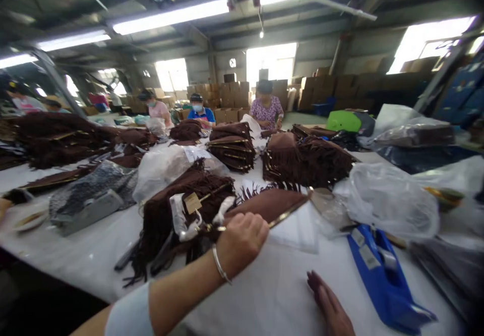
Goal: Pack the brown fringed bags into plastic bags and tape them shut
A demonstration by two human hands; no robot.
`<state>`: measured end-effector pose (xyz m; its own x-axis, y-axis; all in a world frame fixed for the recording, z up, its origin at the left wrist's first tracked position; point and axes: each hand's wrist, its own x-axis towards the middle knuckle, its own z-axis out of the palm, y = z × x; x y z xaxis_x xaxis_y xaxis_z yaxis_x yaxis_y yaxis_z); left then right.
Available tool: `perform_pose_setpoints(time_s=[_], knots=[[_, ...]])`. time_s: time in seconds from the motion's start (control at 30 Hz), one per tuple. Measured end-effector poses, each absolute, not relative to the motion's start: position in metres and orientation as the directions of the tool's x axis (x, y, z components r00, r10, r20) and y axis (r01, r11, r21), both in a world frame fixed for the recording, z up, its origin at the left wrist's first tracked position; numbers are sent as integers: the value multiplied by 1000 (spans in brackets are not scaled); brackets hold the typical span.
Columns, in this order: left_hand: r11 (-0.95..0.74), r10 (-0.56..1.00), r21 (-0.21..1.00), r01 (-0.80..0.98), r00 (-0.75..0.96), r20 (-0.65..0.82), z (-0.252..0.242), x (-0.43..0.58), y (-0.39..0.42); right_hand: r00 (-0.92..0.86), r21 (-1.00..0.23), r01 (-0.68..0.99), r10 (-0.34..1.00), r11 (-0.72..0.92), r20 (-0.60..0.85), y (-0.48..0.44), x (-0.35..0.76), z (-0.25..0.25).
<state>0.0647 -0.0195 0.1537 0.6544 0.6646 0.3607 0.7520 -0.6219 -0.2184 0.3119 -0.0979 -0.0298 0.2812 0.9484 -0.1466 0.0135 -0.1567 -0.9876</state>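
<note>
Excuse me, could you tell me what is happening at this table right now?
A person at a long white-covered table grips a flat brown suede fringed bag with the left hand, which wears a thin silver bracelet. The right hand rests flat on the table, holding nothing. A blue tape dispenser lies just to its right, beside crumpled clear plastic bags. Stacks of similar fringed bags cover the table, and three other people work at the far end.
</note>
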Motion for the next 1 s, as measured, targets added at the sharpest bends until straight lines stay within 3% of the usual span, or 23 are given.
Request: perform_pose_setpoints(time_s=[0.07,0.13,0.23,0.37,0.47,0.57,0.63,0.67,0.73,0.77,0.83,0.93,1.0], knots=[[-693,661,-120,711,693,287,80,108,-59,271,-931,-316,923,-183,-274,-104,324,-31],[-718,667,-27,695,699,255,21,133,-93,240,-822,-530,893,-208,-381,-107,334,-32],[-737,666,74,671,704,249,-23,135,-122,238,-757,-588,834,-285,-499,-104,342,-32],[-827,561,248,504,769,308,-14,89,-125,264,-758,-551,788,-350,-556,-102,348,-35],[-729,680,417,542,643,353,4,38,-120,259,-750,-516,759,-414,-597,-117,356,-34],[-508,861,474,719,400,316,4,-9,-112,70,-673,-214,676,-708,-734,-144,358,-22],[-404,914,443,800,335,229,-3,-29,-105,-2,-684,104,687,-722,-727,-156,346,-6],[-362,932,425,830,313,183,-6,-34,-100,-20,-747,240,767,-620,-642,-157,335,3],[-285,959,399,872,259,120,-12,-37,-90,-125,-869,450,949,-207,-290,-150,306,19],[-258,966,391,883,233,111,-14,-35,-85,-238,-853,520,967,47,-91,-143,291,25],[-209,977,375,903,180,110,-17,-28,-75,-507,-678,571,849,462,151,-126,262,30],[-149,988,360,921,119,103,-21,-18,-62,-716,-417,570,677,708,170,-107,238,22],[-122,991,373,920,92,96,-25,-15,-55,-734,-370,573,659,731,164,-104,236,13]])
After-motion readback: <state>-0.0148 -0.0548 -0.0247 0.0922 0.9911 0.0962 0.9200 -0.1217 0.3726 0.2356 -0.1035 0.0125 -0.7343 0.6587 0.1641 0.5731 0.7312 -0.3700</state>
